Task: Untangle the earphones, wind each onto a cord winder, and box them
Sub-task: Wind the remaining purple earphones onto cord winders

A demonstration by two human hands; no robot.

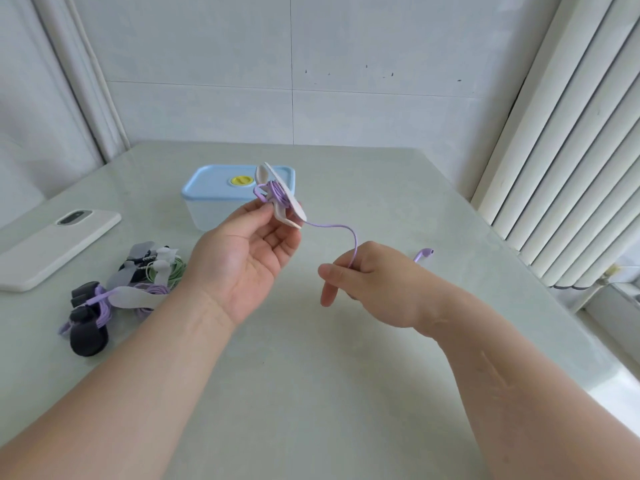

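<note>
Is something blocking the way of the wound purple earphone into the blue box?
Yes: the box has its blue lid on. The left hand holds the winder in front of it; nothing else stands between.

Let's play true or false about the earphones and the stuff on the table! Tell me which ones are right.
1. The left hand holds a cord winder with purple cord wound on it. True.
2. The blue box has its lid off. False: the lid is on.
3. The right hand pinches the loose purple cord. True.
4. A phone lies on the right side of the table. False: it lies on the left.
5. Wound-up earphones lie beside the left arm. True.
</note>
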